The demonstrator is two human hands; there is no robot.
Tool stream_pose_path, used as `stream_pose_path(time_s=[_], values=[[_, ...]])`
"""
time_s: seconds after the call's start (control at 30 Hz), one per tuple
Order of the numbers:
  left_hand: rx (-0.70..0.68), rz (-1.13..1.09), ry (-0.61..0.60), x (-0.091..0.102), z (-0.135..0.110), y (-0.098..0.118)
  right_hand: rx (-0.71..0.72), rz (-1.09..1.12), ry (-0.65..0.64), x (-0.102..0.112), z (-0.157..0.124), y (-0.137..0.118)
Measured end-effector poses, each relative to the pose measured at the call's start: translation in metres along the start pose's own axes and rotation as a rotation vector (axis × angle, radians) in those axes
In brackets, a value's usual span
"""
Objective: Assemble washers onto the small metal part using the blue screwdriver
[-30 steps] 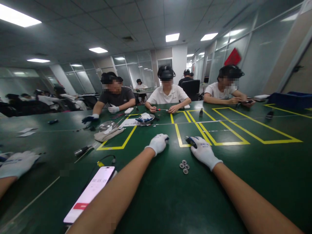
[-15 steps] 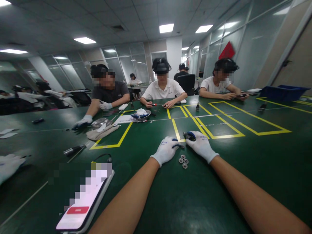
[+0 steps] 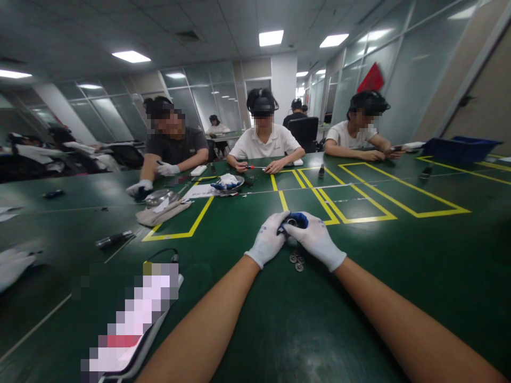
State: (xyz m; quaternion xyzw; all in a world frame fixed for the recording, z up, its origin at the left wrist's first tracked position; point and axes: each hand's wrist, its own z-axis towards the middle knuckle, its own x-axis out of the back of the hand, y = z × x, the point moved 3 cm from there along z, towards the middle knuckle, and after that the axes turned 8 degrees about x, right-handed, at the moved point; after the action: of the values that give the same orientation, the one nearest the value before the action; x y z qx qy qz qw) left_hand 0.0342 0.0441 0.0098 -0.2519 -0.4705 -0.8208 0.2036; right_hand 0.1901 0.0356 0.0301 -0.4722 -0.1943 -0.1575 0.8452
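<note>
My left hand and my right hand, both in white gloves with blue palms, meet in front of me. Between them is a dark flashlight part, its round, ringed end facing me. Fingers of both hands close on it and cover most of its body. Just below, small round metal discs lie in a cluster on the green table. Whether my left fingers also hold a smaller piece is hidden.
A phone lies at the near left, with a flashlight beyond it. Yellow tape marks the table. Metal bowls, a cloth pouch and a blue bin stand farther off. Three people sit opposite.
My hands have come together; the dark part from my right hand is now between both, its round end turned toward me. The view has shifted slightly. The co-worker's gloved hand at left has drawn back.
</note>
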Motion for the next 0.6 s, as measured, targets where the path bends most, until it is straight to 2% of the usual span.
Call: stream_pose_path(time_s=[0.1, 0.2, 0.3, 0.43, 0.53, 0.6], values=[[0.038, -0.056, 0.045, 0.003, 0.001, -0.002, -0.022, 0.074, -0.013, 0.005, 0.005, 0.009], [0.090, -0.094, 0.100, 0.008, 0.002, -0.007, -0.053, -0.028, -0.053, 0.018, 0.008, 0.024], [0.137, -0.099, 0.128, 0.010, 0.003, -0.012, -0.049, -0.164, -0.227, 0.027, 0.007, 0.031], [0.205, -0.093, 0.126, 0.011, 0.003, -0.013, 0.006, -0.266, -0.436, 0.027, 0.002, 0.029], [0.228, -0.105, 0.121, 0.011, 0.003, -0.011, 0.087, -0.337, -0.459, 0.022, 0.000, 0.025], [0.238, -0.102, 0.121, 0.011, 0.002, -0.010, 0.097, -0.345, -0.401, 0.019, -0.001, 0.023]])
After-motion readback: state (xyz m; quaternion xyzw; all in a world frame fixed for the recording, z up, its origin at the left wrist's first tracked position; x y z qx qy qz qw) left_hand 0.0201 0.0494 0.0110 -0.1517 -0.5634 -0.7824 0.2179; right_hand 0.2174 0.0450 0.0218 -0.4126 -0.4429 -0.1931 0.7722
